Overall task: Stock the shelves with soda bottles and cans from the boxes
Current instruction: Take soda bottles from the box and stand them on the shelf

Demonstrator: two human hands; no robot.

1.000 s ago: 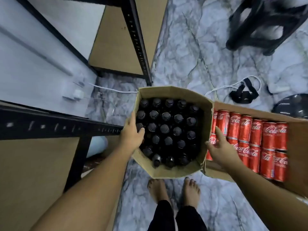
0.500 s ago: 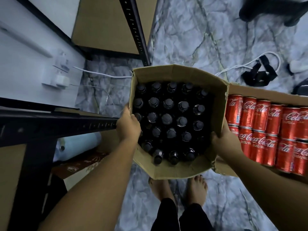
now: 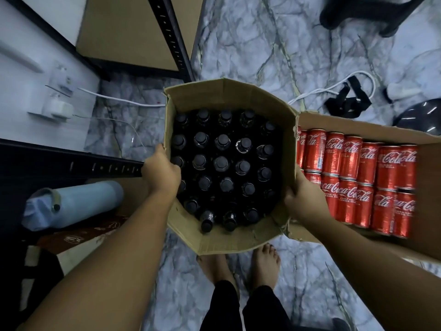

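**Two hands on an open box of soda bottles**

Looks straight down past bare arms to a marble floor (image 3: 262, 44). Shows the left hand (image 3: 162, 173) curled over the left wall of a brown cardboard box (image 3: 226, 242), fingertips lost inside the rim. Shows the right hand (image 3: 303, 199) clamped on the opposite wall, thumb hooked over the edge, other fingers hidden. Places the box squarely between both hands, neither hand nearer. Reveals dark glossy bottles (image 3: 222, 162) standing upright in tight rows, long axes vertical, round black caps up, nearest just beside the left hand. Sets a second carton (image 3: 358, 125) touching the right wall, packed with shiny red cans (image 3: 353, 177) lying on their sides. Puts a black perforated shelf rail (image 3: 71, 163) just left of the left hand. Suggests a two-handed shift of the whole box toward the shelving; soft, dented walls likely to buckle.
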